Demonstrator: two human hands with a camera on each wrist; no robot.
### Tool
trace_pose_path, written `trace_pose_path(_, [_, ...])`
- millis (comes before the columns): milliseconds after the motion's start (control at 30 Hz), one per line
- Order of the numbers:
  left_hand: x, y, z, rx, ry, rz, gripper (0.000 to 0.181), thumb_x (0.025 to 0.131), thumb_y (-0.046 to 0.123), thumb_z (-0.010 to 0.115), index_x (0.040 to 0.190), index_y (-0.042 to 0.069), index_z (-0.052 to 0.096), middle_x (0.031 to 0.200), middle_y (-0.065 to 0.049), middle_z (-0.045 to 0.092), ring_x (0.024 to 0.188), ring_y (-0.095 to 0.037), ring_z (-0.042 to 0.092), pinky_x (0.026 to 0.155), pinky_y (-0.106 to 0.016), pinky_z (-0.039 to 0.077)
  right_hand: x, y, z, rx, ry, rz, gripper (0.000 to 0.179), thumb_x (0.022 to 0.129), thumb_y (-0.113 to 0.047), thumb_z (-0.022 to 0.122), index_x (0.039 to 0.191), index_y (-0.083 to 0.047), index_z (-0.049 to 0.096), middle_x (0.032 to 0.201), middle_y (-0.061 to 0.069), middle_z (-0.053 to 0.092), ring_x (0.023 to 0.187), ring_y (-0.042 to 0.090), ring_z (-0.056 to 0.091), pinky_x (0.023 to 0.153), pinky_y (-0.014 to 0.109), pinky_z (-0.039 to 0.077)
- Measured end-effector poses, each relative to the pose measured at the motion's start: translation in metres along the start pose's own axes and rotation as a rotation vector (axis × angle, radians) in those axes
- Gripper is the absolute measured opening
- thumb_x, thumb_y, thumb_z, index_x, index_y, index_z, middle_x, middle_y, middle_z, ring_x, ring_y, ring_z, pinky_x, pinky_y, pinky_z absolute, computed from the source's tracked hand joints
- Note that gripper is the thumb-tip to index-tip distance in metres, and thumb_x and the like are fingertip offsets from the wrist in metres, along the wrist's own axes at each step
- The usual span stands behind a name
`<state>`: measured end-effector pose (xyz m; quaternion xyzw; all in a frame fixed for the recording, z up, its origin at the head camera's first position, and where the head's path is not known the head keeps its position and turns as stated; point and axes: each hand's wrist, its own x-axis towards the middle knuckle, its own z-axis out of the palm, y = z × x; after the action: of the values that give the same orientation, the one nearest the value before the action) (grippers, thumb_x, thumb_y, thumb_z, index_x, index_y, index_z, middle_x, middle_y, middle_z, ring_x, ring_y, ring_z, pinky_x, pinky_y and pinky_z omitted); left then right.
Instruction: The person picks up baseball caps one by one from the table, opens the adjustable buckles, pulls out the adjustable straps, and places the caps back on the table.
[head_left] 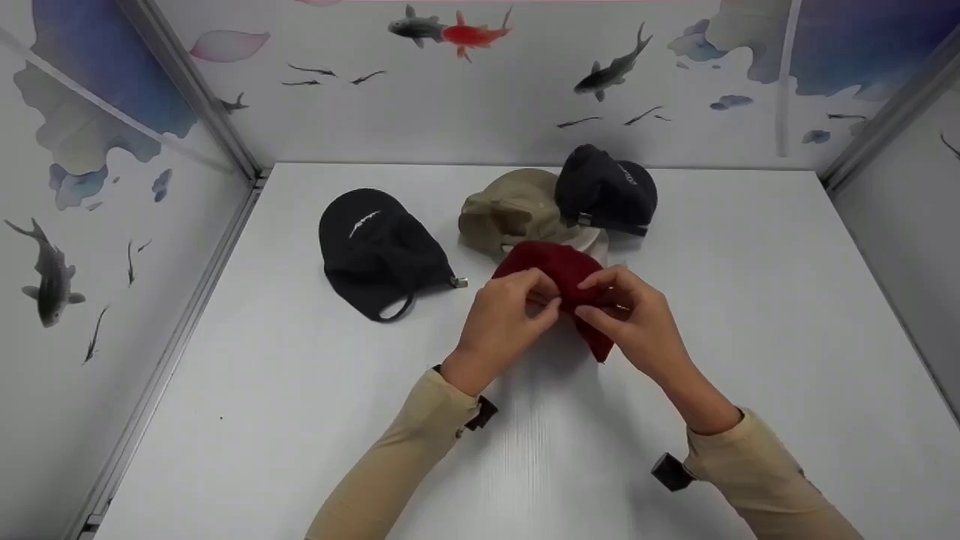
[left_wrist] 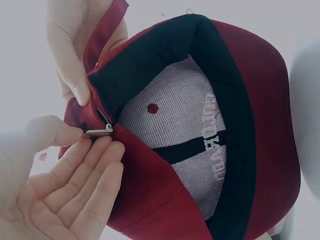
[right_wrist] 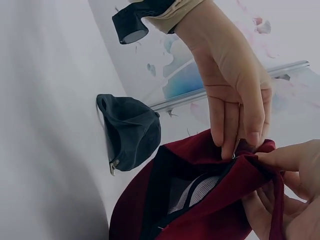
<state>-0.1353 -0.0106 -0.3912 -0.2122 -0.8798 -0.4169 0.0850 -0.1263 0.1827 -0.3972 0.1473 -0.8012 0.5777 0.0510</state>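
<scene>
Only in left wrist view, pale lettering (left_wrist: 211, 142) inside the red cap (left_wrist: 270, 100)

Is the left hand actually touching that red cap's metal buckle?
Touching: the left wrist view shows the left hand pinching the metal buckle between thumb and fingers.

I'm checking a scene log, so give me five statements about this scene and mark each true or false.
1. The left hand and right hand both hold the red cap. True.
2. The red cap's inside is hidden from the left wrist view. False: its pale mesh lining shows.
3. In the head view, the tan cap lies right of the leftmost black cap. True.
4. The right hand holds the tan cap. False: it holds the red cap.
5. The left hand pinches a metal clasp. True.
</scene>
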Motion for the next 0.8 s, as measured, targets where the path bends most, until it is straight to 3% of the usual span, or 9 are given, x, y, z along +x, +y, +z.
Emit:
trace_pose_path(233, [0.001, -0.003, -0.001, -0.111, -0.004, -0.01, 0.004, 0.092, 0.008, 0.068, 0.094, 0.007, 0.071, 0.093, -0.004, 0.075, 0.085, -0.01, 0.072, 0.078, -0.017, 0.057, 0.006, 0.003, -0.008, -0.023, -0.023, 0.021, 0.014, 0.092, 0.006, 0.063, 0.106, 0.002, 0.066, 0.102, 0.005, 0.065, 0.089, 0.004, 0.065, 0.08, 0.016, 0.055])
trace_pose_path(367, [0.001, -0.005, 0.0, -0.169, -0.002, -0.022, 0.004, 0.092, 0.008, 0.068, 0.094, 0.006, 0.071, 0.092, -0.006, 0.075, 0.084, -0.011, 0.073, 0.077, -0.017, 0.058, 0.006, 0.003, -0.01, -0.027, -0.054, 0.04, 0.017, 0.092, 0.003, 0.066, 0.109, 0.002, 0.064, 0.105, 0.007, 0.064, 0.088, 0.007, 0.065, 0.078, 0.015, 0.055])
trace_pose_path(567, [0.0, -0.004, 0.001, -0.21, -0.004, -0.034, 0.004, 0.093, 0.009, 0.068, 0.095, 0.007, 0.071, 0.093, -0.005, 0.075, 0.084, -0.008, 0.072, 0.077, -0.014, 0.056, 0.004, 0.001, -0.003, -0.07, -0.049, 0.047, 0.027, 0.089, 0.004, 0.069, 0.114, 0.004, 0.059, 0.109, 0.01, 0.062, 0.092, 0.005, 0.06, 0.08, 0.012, 0.052])
trace_pose_path(800, [-0.002, -0.001, 0.005, -0.23, -0.007, -0.043, 0.004, 0.094, 0.01, 0.068, 0.095, 0.007, 0.071, 0.095, -0.005, 0.074, 0.086, -0.009, 0.071, 0.078, -0.014, 0.056, 0.002, 0.0, 0.003, -0.029, -0.017, 0.065, 0.027, 0.089, 0.007, 0.067, 0.114, 0.003, 0.057, 0.105, 0.013, 0.063, 0.087, 0.008, 0.059, 0.073, 0.015, 0.051])
